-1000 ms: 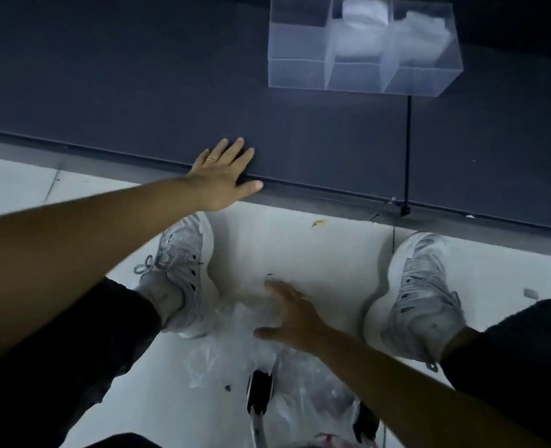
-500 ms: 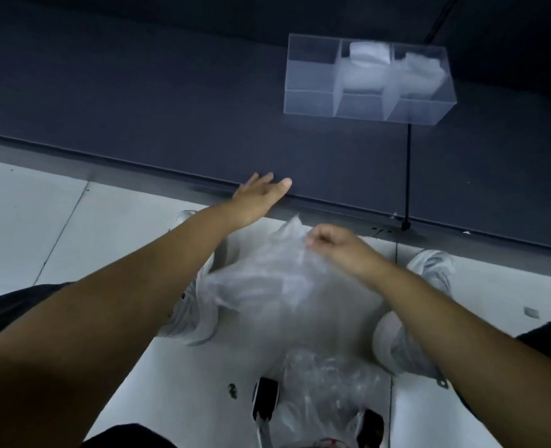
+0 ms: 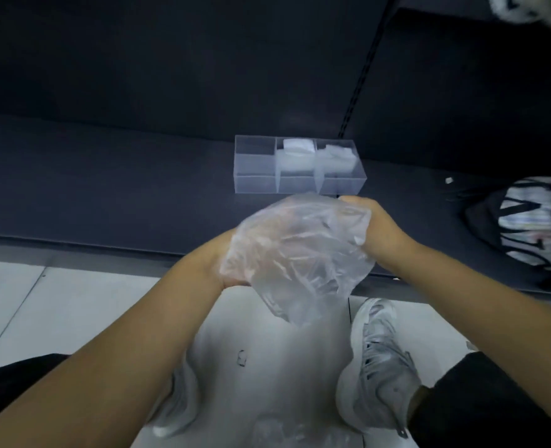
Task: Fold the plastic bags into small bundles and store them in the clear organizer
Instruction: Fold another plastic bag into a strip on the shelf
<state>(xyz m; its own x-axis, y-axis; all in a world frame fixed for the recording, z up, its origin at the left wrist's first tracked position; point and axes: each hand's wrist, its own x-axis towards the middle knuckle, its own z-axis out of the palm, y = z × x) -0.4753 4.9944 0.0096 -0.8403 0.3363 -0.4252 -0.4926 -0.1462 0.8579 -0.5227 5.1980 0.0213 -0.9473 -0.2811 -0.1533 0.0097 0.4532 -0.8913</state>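
My right hand (image 3: 377, 232) grips a crumpled clear bag (image 3: 300, 253) above the near edge of the dark shelf (image 3: 106, 189) -- my left hand (image 3: 227, 273) sits behind the plastic, its fingers too hidden to tell.

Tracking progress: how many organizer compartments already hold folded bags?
2: the organizer's middle compartment and right compartment; the left compartment looks empty. More bundles may hide underneath.

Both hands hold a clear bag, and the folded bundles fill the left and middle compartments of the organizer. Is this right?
Not quite: in the head view the bundles fill the middle and right compartments of the organizer; the left is empty.
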